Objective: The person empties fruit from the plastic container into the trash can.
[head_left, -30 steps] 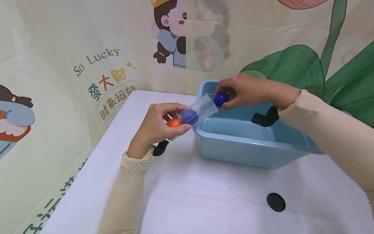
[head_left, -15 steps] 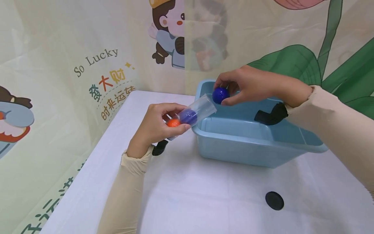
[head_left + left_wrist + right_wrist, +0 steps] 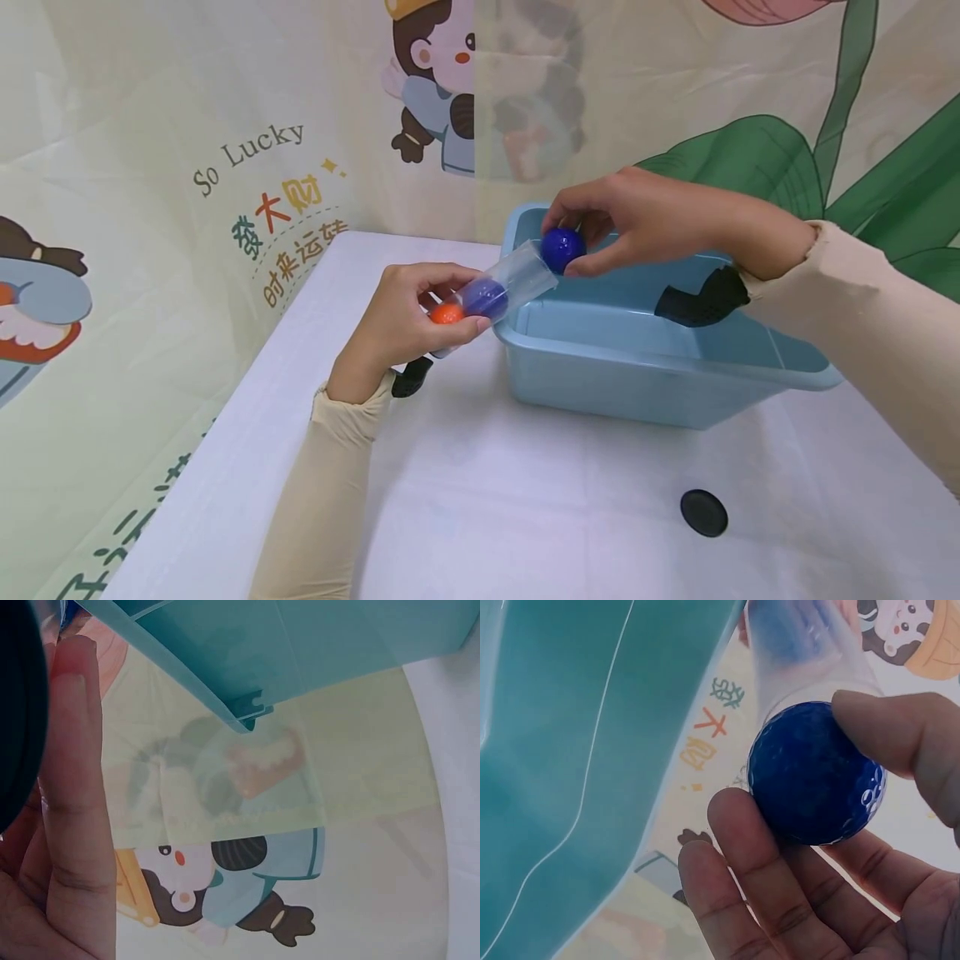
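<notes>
My left hand (image 3: 397,325) grips a clear plastic tube (image 3: 531,273), tilted with its open mouth up and to the right. Inside are an orange ball (image 3: 447,313), partly covered by the fingers, and a blue ball (image 3: 483,298) above it. Between thumb and fingers, my right hand (image 3: 648,221) pinches a glossy blue golf ball (image 3: 562,250) right at that mouth. Dimples show on this golf ball (image 3: 810,776) in the right wrist view, where it overlaps the tube's rim; contact is unclear. The left wrist view shows mainly a finger (image 3: 71,795).
A light blue plastic bin (image 3: 607,392) stands beneath the right hand, its left rim close to the tube. On the white table (image 3: 480,517), a black disc (image 3: 704,512) lies in front of the bin. A printed cloth (image 3: 150,100) hangs behind.
The pinched golf ball rose slightly off the tube's mouth, then came back left and down to it. My right wrist has shifted a little right. The left hand stays almost still.
</notes>
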A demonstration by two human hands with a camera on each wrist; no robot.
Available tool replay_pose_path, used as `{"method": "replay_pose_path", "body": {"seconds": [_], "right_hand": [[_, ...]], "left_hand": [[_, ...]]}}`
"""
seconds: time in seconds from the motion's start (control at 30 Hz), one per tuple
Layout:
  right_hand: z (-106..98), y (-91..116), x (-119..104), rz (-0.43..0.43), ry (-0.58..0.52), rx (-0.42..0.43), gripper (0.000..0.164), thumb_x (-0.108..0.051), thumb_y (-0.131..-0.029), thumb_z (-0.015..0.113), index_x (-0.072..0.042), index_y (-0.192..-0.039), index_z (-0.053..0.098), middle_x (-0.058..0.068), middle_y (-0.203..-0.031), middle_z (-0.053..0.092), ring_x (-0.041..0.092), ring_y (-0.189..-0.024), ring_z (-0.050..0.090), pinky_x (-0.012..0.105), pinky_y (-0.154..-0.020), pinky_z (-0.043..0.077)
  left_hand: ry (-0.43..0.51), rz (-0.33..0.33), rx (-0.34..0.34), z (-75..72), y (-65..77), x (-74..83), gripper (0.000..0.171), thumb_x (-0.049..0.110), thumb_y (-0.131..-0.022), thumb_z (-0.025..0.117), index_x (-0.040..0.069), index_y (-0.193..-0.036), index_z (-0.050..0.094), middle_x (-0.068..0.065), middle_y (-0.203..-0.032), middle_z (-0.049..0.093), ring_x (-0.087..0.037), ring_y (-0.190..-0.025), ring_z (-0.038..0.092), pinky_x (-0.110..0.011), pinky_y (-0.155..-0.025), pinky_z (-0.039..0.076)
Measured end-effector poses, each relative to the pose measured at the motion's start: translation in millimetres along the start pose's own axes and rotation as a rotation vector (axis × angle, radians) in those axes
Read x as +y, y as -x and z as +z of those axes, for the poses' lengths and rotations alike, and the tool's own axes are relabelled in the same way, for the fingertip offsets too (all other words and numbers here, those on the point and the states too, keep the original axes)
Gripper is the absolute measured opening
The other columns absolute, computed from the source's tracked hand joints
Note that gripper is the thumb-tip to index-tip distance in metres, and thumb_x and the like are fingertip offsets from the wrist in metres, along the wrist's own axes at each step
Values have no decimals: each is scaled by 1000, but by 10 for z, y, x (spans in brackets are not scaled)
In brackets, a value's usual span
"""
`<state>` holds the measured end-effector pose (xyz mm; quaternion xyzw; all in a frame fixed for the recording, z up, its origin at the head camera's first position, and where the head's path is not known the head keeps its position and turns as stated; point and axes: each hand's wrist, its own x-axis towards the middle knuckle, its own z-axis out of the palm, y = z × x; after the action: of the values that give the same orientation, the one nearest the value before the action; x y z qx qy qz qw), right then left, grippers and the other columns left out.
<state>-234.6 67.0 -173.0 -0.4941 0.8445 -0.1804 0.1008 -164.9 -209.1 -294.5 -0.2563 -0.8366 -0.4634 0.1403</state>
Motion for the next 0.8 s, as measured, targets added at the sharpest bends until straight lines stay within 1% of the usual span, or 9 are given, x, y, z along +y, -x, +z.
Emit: {"method": "replay_pose_path", "body": {"seconds": [0.1, 0.23, 0.4, 0.57, 0.7, 0.8], "right_hand": [[14, -4, -11, -24, -4, -2, 39, -17, -86, 79, -5, -119, 64, 3, -102, 70, 13, -91, 70, 31, -84, 57], [25, -12, -25, -32, 13, 3, 37, -16, -85, 79, -6, -118, 65, -1, -100, 69, 8, -89, 69, 28, -84, 57], [35, -12, -42, -32, 14, 4, 38, -16, -85, 80, -6, -119, 64, -1, -101, 69, 8, -90, 70, 32, -85, 57], [31, 15, -64, -21, 17, 12, 41, -17, -85, 79, -7, -122, 64, -1, -105, 69, 9, -95, 69, 30, -86, 57], [31, 59, -80, -20, -7, 14, 43, -14, -86, 79, -9, -125, 62, 0, -111, 68, 9, -97, 69, 28, -87, 56], [34, 108, -89, -30, -9, 21, 44, -14, -87, 77, -10, -127, 60, 1, -115, 67, 11, -99, 69, 30, -88, 56]], "left_hand": [[2, 2, 1, 5, -7, -6, 37, 23, -75, 84, 11, -109, 76, 1, -92, 72, -14, -72, 64, -35, -64, 57], [4, -6, 2, 6, -8, 1, 37, 24, -75, 83, 11, -109, 76, 1, -92, 72, -14, -72, 64, -35, -64, 57], [3, -6, 6, 7, -3, 14, 37, 24, -75, 83, 11, -109, 76, 1, -92, 72, -14, -73, 64, -35, -65, 57], [-3, 16, 23, 16, -9, 7, 36, 23, -74, 84, 10, -107, 76, 1, -91, 72, -14, -72, 63, -34, -64, 57], [3, 30, 32, 25, -13, 14, 36, 22, -74, 84, 10, -106, 76, 2, -89, 72, -13, -71, 64, -34, -64, 57], [9, 39, 36, 29, -8, 22, 36, 22, -73, 84, 10, -107, 76, 1, -90, 73, -13, -70, 64, -34, -64, 57]]}}
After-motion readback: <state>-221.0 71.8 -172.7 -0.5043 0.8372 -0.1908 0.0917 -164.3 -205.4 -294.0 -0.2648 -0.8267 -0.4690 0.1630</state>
